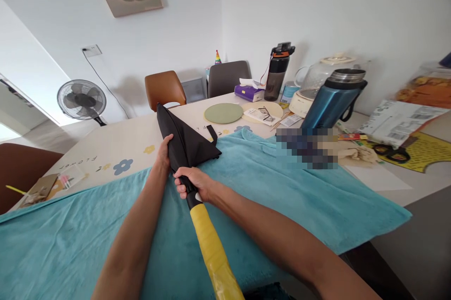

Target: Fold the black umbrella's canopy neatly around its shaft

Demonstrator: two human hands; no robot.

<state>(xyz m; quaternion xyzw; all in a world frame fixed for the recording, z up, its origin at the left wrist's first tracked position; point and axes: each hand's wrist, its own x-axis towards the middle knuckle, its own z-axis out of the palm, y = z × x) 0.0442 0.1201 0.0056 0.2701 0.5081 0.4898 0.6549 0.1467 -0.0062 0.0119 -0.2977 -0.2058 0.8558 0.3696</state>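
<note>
A black folded umbrella (185, 138) with a yellow-wrapped handle (211, 243) points away from me over the table. My left hand (163, 154) is closed around the left side of its black canopy, thumb on top; most of its fingers are hidden underneath. Lower down, my right hand (193, 181) wraps the neck between the canopy and the handle. A loose corner of the canopy and a short black strap (212, 134) stick out to the right. Beneath the umbrella lies a teal towel (253, 187), spread over the near part of the table.
The white table (84, 149) also bears a blue thermos (317, 107), a dark bottle (277, 74), a glass kettle (317, 81), a purple tissue box (249, 92), glasses (266, 114), black scissors (392, 153) and a green placemat (223, 113). Chairs (165, 88) and a fan (81, 99) stand beyond.
</note>
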